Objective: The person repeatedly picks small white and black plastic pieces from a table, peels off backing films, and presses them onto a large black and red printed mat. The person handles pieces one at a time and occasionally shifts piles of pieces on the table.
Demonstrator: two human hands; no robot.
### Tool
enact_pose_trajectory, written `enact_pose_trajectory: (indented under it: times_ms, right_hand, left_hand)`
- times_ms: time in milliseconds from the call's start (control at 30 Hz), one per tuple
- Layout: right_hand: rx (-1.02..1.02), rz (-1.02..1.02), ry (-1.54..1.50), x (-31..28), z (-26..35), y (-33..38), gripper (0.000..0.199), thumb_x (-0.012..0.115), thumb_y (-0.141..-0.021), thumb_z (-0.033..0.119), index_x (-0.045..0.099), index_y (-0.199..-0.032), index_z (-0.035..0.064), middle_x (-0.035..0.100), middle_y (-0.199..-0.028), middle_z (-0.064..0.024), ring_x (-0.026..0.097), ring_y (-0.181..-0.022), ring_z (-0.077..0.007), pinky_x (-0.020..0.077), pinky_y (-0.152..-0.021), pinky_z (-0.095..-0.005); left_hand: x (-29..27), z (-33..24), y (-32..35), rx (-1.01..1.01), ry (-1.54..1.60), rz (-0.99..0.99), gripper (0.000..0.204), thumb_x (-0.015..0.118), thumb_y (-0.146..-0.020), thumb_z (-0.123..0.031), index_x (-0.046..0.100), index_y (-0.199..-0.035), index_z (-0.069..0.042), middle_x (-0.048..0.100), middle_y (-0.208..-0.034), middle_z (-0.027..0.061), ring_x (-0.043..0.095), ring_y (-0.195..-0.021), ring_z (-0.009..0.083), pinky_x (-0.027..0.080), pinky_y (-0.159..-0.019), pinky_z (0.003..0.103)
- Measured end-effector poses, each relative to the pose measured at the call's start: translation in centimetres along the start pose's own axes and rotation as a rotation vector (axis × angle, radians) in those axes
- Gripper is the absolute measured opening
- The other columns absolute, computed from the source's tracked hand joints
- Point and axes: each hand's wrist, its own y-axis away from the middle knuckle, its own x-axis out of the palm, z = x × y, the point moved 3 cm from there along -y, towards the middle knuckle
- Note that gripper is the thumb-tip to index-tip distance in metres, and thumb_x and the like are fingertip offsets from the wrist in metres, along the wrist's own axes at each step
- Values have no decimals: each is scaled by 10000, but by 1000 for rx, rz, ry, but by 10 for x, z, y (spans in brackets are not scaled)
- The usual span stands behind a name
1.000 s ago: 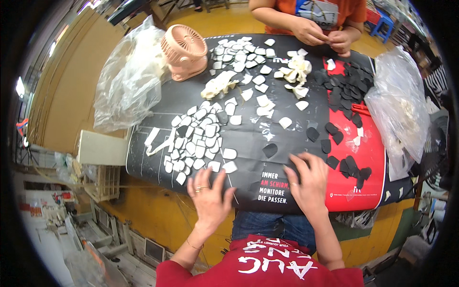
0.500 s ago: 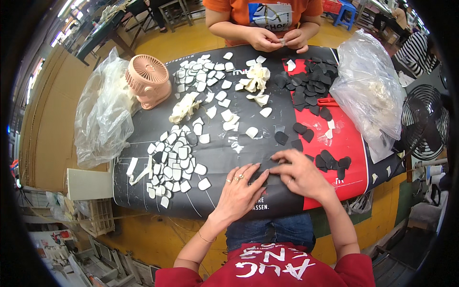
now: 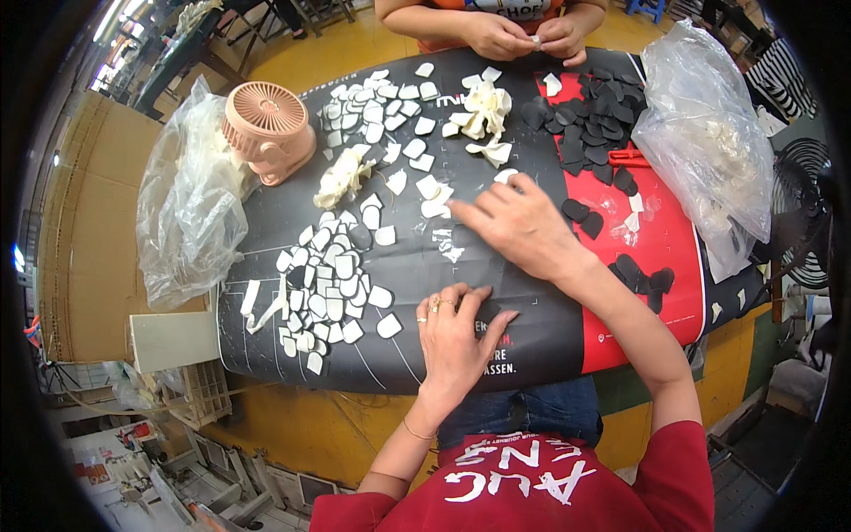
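Note:
My left hand point(image 3: 454, 332) rests low on the black mat point(image 3: 399, 266) near its front edge. A dark, flat piece point(image 3: 487, 310) shows between its thumb and forefinger, hard to make out against the mat. My right hand point(image 3: 523, 226) reaches over the middle of the mat, slightly blurred. Its fingers are spread and the thumb is hidden. Close to its fingertips lie white rounded pieces point(image 3: 434, 199), and another white piece point(image 3: 505, 176) shows just beyond. Whether the fingertips touch a piece beneath them cannot be seen. Many similar white pieces point(image 3: 332, 275) lie left of my hands.
Black pieces point(image 3: 603, 115) and red scissors or clippers point(image 3: 628, 159) lie at right. Clear plastic bags point(image 3: 705, 142) flank the mat. A pink fan point(image 3: 269, 129) stands at left, a black fan point(image 3: 802, 213) at right. Opposite, a co-worker's hands point(image 3: 532, 37) hold something small.
My right hand has moved from beside my left hand up toward the white pieces at the mat's middle. My left hand has stayed near the front edge. The whole view has shifted slightly.

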Motion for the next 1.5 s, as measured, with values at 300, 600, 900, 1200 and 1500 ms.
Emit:
enact_pose_trajectory:
  times_ms: [300,600,900,1200,1500]
  right_hand:
    - [841,-339,-1026,-41,9,97,105,718,-881,-10,698,-982,-30,682,-855,-37,634,-737,-61,484,-622,-224]
    - [1209,-433,-1518,-37,47,143,292,674,-916,-32,580,-1191,-65,698,-1004,-128,714,-853,-169,588,-755,-253]
    - [832,-501,-1644,-33,58,131,146,755,-860,-9,733,-1004,8,645,-1171,-122,651,-959,-148,543,-828,-274]
    - [509,-350,-865,-67,54,129,219,837,-744,58,793,-953,109,681,-1030,-80,665,-846,-184,540,-699,-296]
    - [709,-119,-789,-64,59,113,134,774,-816,25,736,-945,22,701,-836,-76,658,-736,-178,510,-645,-280]
  left_hand:
    - [-18,20,8,75,58,94,289,828,-754,-159,746,-1019,-78,613,-968,55,585,-815,217,411,-819,374]
    - [16,-20,-4,54,149,-38,298,830,-772,-223,725,-1009,-75,622,-952,40,599,-825,226,410,-858,389]
    - [-3,-32,6,-73,774,72,271,819,-777,-56,744,-1038,-46,640,-977,54,619,-811,162,504,-714,293]
    - [-19,-24,17,472,245,-218,427,828,-611,-2,761,-1015,-122,618,-986,-15,610,-797,149,448,-741,321]
    - [-7,-5,17,288,222,-95,388,847,-675,-92,754,-1049,-132,648,-1077,21,620,-907,203,434,-836,376]
